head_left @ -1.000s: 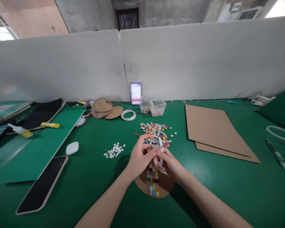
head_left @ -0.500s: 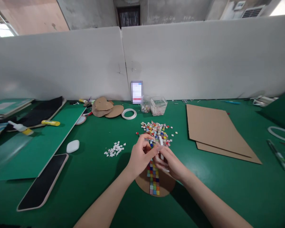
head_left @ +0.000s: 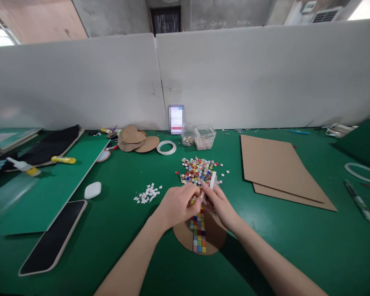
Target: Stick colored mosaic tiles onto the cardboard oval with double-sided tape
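Observation:
My right hand [head_left: 219,205] is closed around a roll of white tape [head_left: 213,180], turned nearly edge-on. Beside it, my left hand [head_left: 181,204] pinches something too small to make out, its fingertips meeting those of the right. Under both hands lies a round cardboard disc [head_left: 183,236]. A strip of coloured mosaic tiles [head_left: 199,234] runs down the disc, its upper end hidden by my fingers. Just beyond, a heap of mixed tiles [head_left: 197,166] spreads over the green table. Small white pieces [head_left: 148,193] are scattered left of my left hand.
Cardboard sheets [head_left: 274,164] lie at right, near a pen [head_left: 359,201]. Behind the heap stand a clear box [head_left: 205,137], a jar [head_left: 188,137] and a blurred screen [head_left: 176,119]. Cardboard discs [head_left: 148,144] and a tape roll [head_left: 166,148] sit back left; a phone [head_left: 54,238] lies front left.
My left hand has drawn its fingers inward and turned to a tighter pinch. The tape roll in my right hand has tilted and shifted slightly right. The whole view has moved slightly.

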The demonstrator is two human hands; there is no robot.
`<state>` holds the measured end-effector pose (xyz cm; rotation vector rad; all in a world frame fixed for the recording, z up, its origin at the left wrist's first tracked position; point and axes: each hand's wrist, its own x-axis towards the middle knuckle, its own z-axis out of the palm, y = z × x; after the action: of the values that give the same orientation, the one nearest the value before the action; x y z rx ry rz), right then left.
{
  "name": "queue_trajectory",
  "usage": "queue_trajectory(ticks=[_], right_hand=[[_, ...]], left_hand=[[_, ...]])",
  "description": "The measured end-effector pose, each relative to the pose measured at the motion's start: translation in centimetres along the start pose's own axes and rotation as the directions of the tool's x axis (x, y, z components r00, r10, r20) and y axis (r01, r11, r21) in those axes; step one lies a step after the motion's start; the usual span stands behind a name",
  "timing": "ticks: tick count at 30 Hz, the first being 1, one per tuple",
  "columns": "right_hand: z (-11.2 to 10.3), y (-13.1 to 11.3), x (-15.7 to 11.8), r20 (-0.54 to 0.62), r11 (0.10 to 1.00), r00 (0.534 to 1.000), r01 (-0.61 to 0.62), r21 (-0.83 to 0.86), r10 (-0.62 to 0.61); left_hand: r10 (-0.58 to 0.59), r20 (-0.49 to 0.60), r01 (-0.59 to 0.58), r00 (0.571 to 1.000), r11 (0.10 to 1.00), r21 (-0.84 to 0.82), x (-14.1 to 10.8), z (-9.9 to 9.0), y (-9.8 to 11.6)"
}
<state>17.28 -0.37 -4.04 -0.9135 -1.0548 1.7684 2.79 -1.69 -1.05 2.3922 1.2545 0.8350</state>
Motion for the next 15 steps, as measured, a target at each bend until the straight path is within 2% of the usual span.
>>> queue_trajectory(ticks=[6,15], right_hand=[[0.01,0.21,-0.11,-0.009,0.997,1.000,-0.027,-0.067,0.026],[-0.35,0.92,0.16,-0.022,0.987,0.998,0.063,-0.149,-0.067]], left_hand=[[0.007,0.064,-0.013,0.998,0.995,0.097,-0.07,0.37,-0.13],[-0.025,0.119,0.016,0.993,0.997,0.078,0.03,0.34,0.02]])
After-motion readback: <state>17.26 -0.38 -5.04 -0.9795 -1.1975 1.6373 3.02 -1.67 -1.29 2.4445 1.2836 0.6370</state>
